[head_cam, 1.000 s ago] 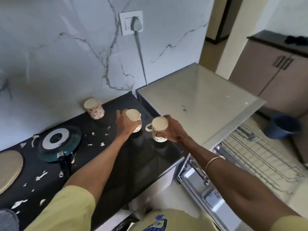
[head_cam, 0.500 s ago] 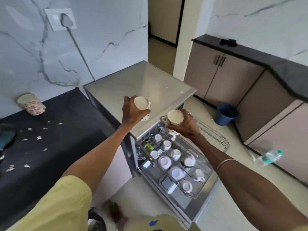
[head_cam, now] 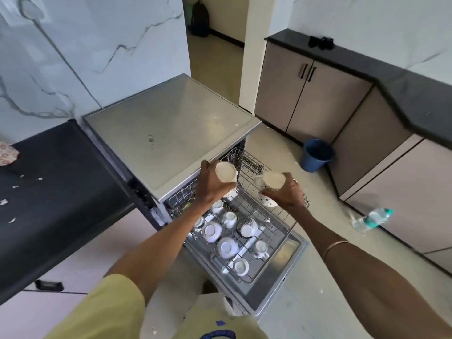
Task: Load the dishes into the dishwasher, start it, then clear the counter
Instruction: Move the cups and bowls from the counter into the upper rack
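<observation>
1. Cups fill both of my hands. My left hand (head_cam: 212,185) grips a cream cup (head_cam: 226,172), fingers curled round its side, with the open mouth facing up toward me.
2. My right hand (head_cam: 286,193) grips a second cream cup (head_cam: 273,180) the same way, its mouth also toward me.
3. Both cups hang in the air above the pulled-out dishwasher rack (head_cam: 274,216), just beside each other but apart. The left one is near the front edge of the dishwasher's steel top (head_cam: 171,128).
4. Below my hands, the rack already carries several white cups and saucers (head_cam: 228,247), turned upside down, on its nearer half.
5. To my left runs a black counter (head_cam: 61,192) dotted with white scraps.
6. On the floor to my right stand a blue bucket (head_cam: 316,155) and, nearer me, a plastic water bottle (head_cam: 373,218).
</observation>
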The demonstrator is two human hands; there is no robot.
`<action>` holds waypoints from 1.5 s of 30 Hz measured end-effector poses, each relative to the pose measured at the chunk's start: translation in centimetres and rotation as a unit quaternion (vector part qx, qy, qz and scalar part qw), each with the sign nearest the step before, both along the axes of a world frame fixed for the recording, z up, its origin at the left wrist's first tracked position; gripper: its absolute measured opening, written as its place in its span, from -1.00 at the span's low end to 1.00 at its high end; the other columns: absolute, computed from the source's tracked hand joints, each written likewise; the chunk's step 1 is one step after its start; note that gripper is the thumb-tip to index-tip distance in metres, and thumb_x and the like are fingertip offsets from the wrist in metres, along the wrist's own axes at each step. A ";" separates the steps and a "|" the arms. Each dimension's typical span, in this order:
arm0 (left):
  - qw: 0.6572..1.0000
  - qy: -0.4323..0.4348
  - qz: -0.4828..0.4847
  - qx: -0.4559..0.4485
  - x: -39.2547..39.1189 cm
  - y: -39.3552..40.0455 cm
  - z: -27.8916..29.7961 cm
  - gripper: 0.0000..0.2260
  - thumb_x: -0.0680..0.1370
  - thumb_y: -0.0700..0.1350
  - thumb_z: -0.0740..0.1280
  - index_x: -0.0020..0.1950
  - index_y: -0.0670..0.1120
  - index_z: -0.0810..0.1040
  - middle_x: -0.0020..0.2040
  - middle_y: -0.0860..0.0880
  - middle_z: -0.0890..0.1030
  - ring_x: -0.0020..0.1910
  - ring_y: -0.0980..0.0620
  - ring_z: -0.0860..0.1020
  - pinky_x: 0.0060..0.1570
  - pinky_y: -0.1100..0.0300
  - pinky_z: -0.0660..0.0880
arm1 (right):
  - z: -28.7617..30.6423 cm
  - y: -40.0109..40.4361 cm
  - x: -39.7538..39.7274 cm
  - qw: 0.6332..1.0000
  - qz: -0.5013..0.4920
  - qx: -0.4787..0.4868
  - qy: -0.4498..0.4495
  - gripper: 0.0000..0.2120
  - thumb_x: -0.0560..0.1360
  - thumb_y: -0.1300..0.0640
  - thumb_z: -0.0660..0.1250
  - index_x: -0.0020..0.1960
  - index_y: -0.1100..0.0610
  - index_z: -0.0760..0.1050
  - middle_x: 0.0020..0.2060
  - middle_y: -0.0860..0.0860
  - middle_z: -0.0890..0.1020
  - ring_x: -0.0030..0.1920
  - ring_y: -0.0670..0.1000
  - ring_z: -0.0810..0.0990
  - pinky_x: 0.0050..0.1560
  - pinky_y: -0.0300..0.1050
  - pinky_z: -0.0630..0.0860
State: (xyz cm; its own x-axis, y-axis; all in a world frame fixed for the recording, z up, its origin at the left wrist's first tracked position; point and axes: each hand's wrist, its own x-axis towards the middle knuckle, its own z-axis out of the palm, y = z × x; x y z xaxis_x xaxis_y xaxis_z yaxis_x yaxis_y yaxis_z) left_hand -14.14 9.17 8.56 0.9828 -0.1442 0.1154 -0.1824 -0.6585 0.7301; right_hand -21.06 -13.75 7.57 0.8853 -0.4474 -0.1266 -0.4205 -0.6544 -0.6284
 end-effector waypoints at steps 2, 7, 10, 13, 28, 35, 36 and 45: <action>1.000 0.014 0.005 0.009 1.0 -0.8 -1.5 -0.18 0.18 0.08 0.64 0.36 -0.12 0.45 0.20 -0.12 0.42 0.07 0.05 0.41 0.09 0.19 0.46 | -1.1 -0.8 1.5 1.000 -0.012 0.006 0.016 -0.12 0.26 -0.24 0.56 0.39 0.14 0.28 0.19 0.18 0.58 0.14 0.20 0.56 0.00 0.00 0.55; 0.998 0.037 0.041 0.013 4.2 -2.8 -5.1 -0.20 0.17 0.13 0.63 0.33 -0.08 0.47 0.31 -0.12 0.39 0.17 -0.04 0.49 0.15 0.02 0.56 | -3.6 -2.1 6.7 0.997 -0.055 0.025 0.055 -0.13 0.30 -0.21 0.54 0.41 0.17 0.25 0.20 0.25 0.54 0.17 0.27 0.52 0.05 0.12 0.53; 0.997 0.056 0.053 0.009 6.0 -4.1 -7.3 -0.21 0.17 0.10 0.64 0.33 -0.09 0.47 0.38 -0.14 0.34 0.25 -0.10 0.47 0.19 0.07 0.51 | -5.5 -2.7 10.3 0.996 -0.054 0.047 0.062 -0.15 0.32 -0.13 0.56 0.41 0.20 0.23 0.22 0.29 0.51 0.20 0.30 0.50 0.06 0.12 0.52; 0.994 0.086 0.065 -0.001 7.7 -5.5 -10.0 -0.21 0.21 0.05 0.65 0.37 -0.06 0.44 0.36 -0.14 0.33 0.28 -0.08 0.42 0.24 0.03 0.48 | -8.5 -3.4 14.6 0.995 -0.045 0.059 0.070 -0.15 0.31 -0.10 0.58 0.40 0.22 0.25 0.26 0.29 0.46 0.24 0.30 0.47 0.12 0.13 0.50; 0.974 0.102 0.203 -0.014 18.0 -10.7 -24.3 -0.28 0.27 -0.12 0.64 0.36 -0.15 0.46 0.25 -0.13 0.50 0.13 0.14 0.34 0.13 0.51 0.23 | -26.7 -3.4 31.7 0.987 -0.032 0.118 0.100 -0.12 0.22 -0.07 0.62 0.40 0.12 0.27 0.27 0.20 0.42 0.23 0.25 0.48 0.18 0.13 0.50; 0.974 0.113 0.186 -0.058 20.7 -11.2 -25.7 -0.48 0.33 -0.20 0.61 0.24 -0.23 0.55 0.02 0.05 0.60 -0.03 0.29 0.56 0.08 0.56 0.35 | -30.9 -1.4 32.3 0.992 -0.039 0.111 0.051 -0.01 0.23 -0.18 0.57 0.50 0.02 0.15 0.40 0.31 0.23 0.32 0.37 0.38 0.32 0.27 0.39; 0.973 0.115 0.186 -0.068 21.1 -11.3 -25.9 -0.50 0.34 -0.21 0.60 0.23 -0.22 0.55 0.03 0.03 0.60 -0.03 0.28 0.57 0.09 0.53 0.39 | -31.0 -1.3 32.3 0.993 -0.042 0.109 0.034 -0.01 0.23 -0.17 0.57 0.50 0.04 0.15 0.39 0.32 0.25 0.30 0.38 0.40 0.28 0.29 0.42; 0.979 0.104 0.175 -0.024 23.9 -12.5 -29.4 -0.47 0.28 -0.21 0.59 0.20 -0.16 0.52 0.00 -0.03 0.62 -0.03 0.12 0.55 -0.07 0.28 0.46 | -31.8 -1.6 30.9 0.983 -0.029 0.127 -0.130 -0.19 0.28 0.10 0.61 0.43 0.18 0.32 0.27 0.18 0.49 0.19 0.13 0.48 0.08 -0.21 0.40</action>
State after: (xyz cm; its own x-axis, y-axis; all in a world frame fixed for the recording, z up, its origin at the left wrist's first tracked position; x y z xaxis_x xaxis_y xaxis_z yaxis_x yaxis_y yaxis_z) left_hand 9.73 -3.29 -20.88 0.9740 0.2063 -0.0940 0.2041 -0.6178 0.7594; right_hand 9.89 -15.30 -24.20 0.8766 -0.4809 -0.0141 -0.2563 -0.4420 -0.8596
